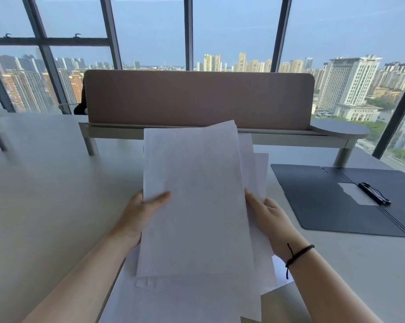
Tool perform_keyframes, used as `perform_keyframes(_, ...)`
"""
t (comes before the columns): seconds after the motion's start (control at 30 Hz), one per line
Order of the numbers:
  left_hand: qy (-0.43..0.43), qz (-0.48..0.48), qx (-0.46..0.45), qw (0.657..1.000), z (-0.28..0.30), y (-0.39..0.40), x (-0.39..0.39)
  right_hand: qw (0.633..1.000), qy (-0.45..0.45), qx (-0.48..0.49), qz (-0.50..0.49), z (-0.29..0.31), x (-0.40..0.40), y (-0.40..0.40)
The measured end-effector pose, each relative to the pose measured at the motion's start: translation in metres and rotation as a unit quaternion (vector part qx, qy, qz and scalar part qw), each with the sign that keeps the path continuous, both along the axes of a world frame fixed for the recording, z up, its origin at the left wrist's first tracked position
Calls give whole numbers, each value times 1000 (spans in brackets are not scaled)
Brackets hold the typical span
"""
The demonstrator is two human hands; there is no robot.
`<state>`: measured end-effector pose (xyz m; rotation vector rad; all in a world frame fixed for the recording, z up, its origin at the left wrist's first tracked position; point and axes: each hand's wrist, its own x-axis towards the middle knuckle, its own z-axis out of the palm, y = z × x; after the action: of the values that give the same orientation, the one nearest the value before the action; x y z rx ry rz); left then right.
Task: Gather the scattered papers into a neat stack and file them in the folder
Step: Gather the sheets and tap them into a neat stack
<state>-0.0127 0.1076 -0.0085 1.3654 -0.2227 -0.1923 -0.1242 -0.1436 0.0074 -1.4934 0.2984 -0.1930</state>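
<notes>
Now papers (197, 194) btwn both hands, left (141, 215) & right (271, 220).

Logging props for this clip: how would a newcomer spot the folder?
Start at the white desk, then look right of the papers both hands hold. The folder lies open and flat there, the only dark sheet-like thing, with a black clip along its spine.

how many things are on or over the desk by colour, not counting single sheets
White: 1, the bunch of papers, held between the left hand and the right hand; its sheets overlap too much to count.
Dark blue-grey: 1, the open folder lying flat on the desk.
Black: 1, the clip on the folder.
Total: 3
</notes>
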Motion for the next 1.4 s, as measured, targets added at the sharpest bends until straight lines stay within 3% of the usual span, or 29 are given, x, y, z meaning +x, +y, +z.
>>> perform_keyframes(0.13,-122,19,36,992,11,-1,-7,999,-33,6,22,9,-2,3)
perform_keyframes(0.3,-283,76,38,955,49,-2,-7,993,-112,-2,21,44,-1,12)
perform_keyframes(0.47,-342,153,-9,927,107,-11,-25,961,-240,-132,-23,94,-1,18)
perform_keyframes(0.57,-359,167,-27,918,124,-10,-33,952,-275,-131,-22,100,-7,20)
perform_keyframes(0.77,-277,61,-28,959,115,-10,-35,956,-291,-19,-26,83,-19,17)
perform_keyframes(0.97,-173,-65,18,983,80,-15,-30,978,-208,5,-24,54,-23,18)
perform_keyframes(1.13,-141,-77,51,986,35,-21,-27,986,-162,20,-14,34,-21,21)
perform_keyframes(1.23,-124,-25,61,990,29,-20,-19,992,-124,6,-33,29,-14,19)
perform_keyframes(1.33,-36,35,-49,998,32,-13,1,992,-108,5,-59,26,-2,14)
perform_keyframes(1.4,49,25,-125,991,25,-1,22,995,-72,4,-71,19,4,10)
